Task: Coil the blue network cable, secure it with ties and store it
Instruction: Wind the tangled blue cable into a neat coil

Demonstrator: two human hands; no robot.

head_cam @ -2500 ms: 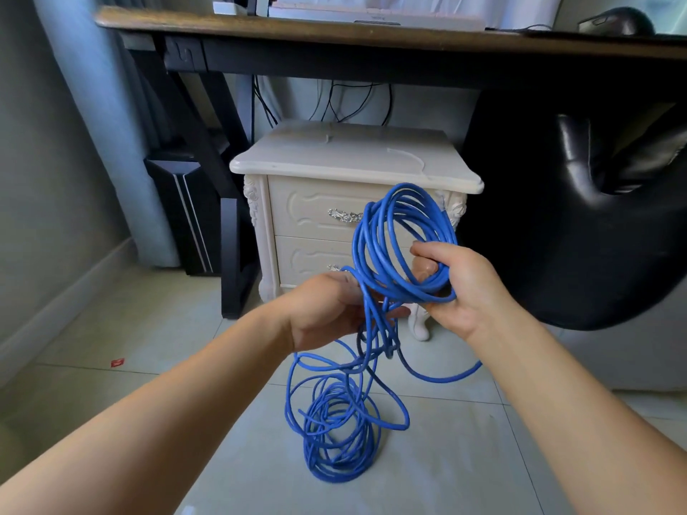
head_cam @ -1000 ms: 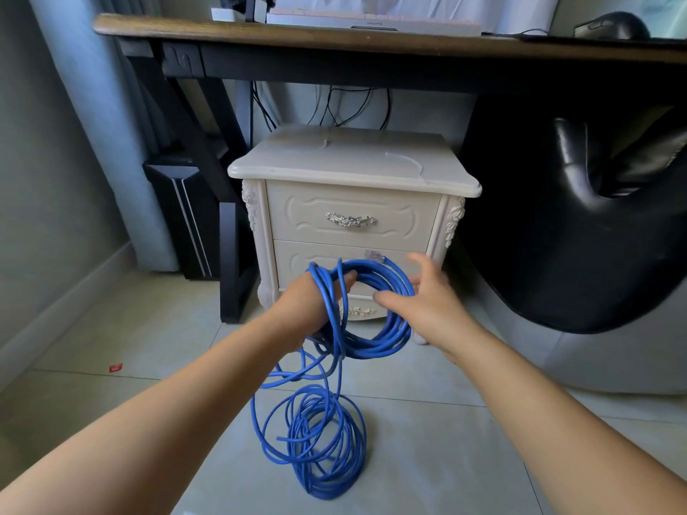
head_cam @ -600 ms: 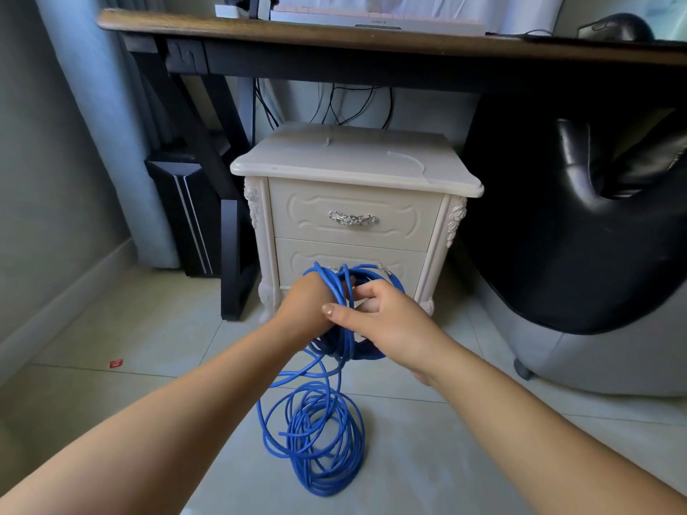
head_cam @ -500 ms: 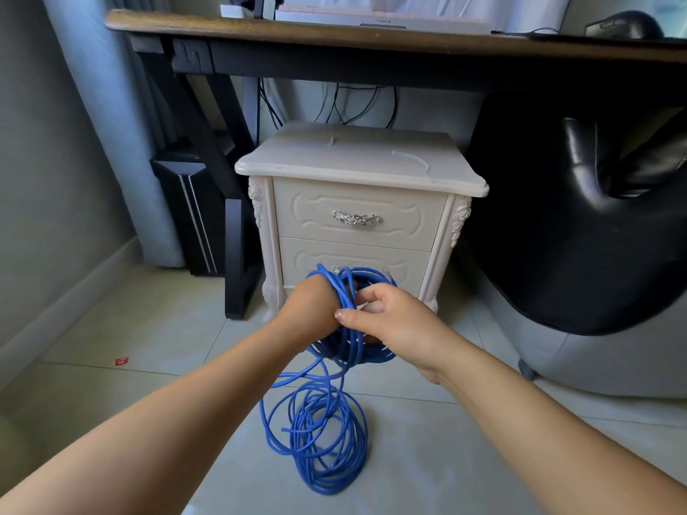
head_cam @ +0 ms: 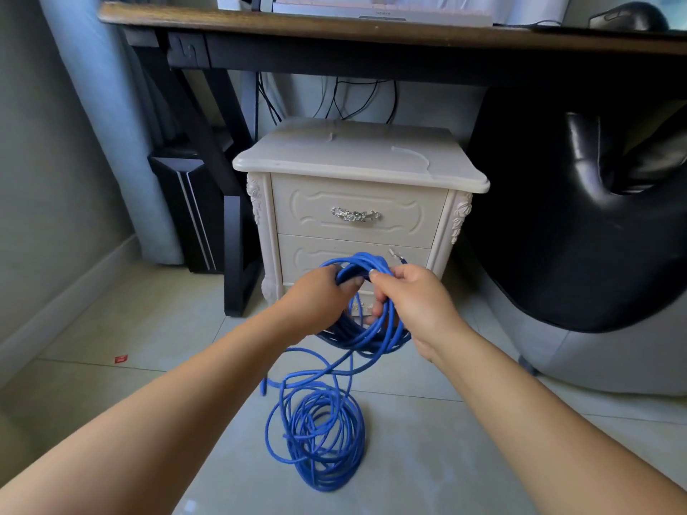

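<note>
Arms stretched forward, my left grip [head_cam: 322, 299] curls round the blue cable coil [head_cam: 357, 259]; my right grip [head_cam: 417, 303] pinches loops just beside it.

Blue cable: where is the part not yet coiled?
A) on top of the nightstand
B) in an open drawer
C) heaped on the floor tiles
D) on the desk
C: the loose blue cable lies heaped on the floor tiles, below the coil that the left hand and right hand grip.
</note>
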